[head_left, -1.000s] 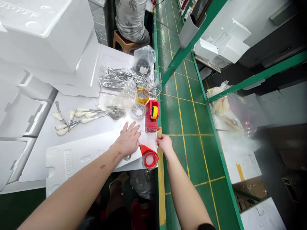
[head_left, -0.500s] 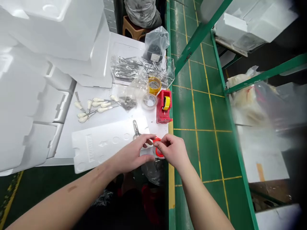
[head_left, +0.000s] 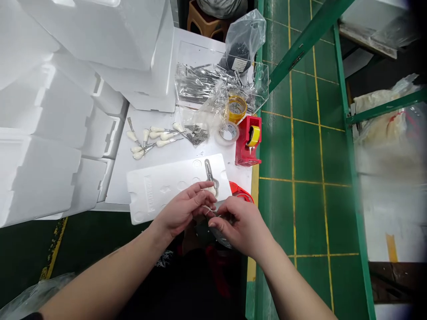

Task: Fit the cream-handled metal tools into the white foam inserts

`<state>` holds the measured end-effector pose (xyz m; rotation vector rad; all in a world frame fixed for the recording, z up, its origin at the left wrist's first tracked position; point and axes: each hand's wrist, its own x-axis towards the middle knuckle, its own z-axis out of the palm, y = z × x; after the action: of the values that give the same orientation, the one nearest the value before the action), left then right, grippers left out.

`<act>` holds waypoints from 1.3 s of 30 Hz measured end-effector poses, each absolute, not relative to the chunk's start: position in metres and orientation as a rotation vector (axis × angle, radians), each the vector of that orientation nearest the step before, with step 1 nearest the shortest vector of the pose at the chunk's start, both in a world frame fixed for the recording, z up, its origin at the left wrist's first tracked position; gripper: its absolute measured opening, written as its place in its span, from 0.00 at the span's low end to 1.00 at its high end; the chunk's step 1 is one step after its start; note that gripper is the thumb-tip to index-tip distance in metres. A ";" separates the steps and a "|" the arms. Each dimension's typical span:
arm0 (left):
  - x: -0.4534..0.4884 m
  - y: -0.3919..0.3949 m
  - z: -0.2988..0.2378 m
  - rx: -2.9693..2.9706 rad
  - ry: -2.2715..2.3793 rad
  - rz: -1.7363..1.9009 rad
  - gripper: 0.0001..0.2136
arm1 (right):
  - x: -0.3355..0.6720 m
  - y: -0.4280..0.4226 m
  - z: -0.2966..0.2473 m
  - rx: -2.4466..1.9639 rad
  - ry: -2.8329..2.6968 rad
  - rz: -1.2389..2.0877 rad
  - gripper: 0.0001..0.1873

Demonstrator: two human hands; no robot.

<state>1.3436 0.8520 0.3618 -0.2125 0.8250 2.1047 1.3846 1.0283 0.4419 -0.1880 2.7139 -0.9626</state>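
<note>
White strand [head_left: 210, 211], long axis roughly crosswise

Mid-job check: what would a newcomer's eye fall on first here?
Likely the red tape dispenser with its yellow roll, on the white table beside the green surface. Next, the white foam boxes stacked at upper left. Then the left hand and right hand, close together near the white slab.

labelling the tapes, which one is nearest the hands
The curved red tape holder, partly hidden by the right hand; the boxy red dispenser, amber roll and clear roll are farther off.
</note>
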 end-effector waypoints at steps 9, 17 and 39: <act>1.288 0.841 0.358 0.366 2.260 1.755 0.09 | 1.352 1.031 0.410 0.316 2.629 -0.921 0.07; 1.250 0.859 0.308 0.750 2.755 1.361 0.08 | 1.310 1.028 0.374 0.458 2.721 -0.753 0.03; 1.306 0.849 0.305 1.298 2.562 0.581 0.39 | 1.314 1.047 0.376 0.363 2.589 -0.368 0.14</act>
<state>1.3064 0.8493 0.3054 1.2980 2.5624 0.5814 1.3142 1.0474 0.3758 0.3634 2.5894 -0.3681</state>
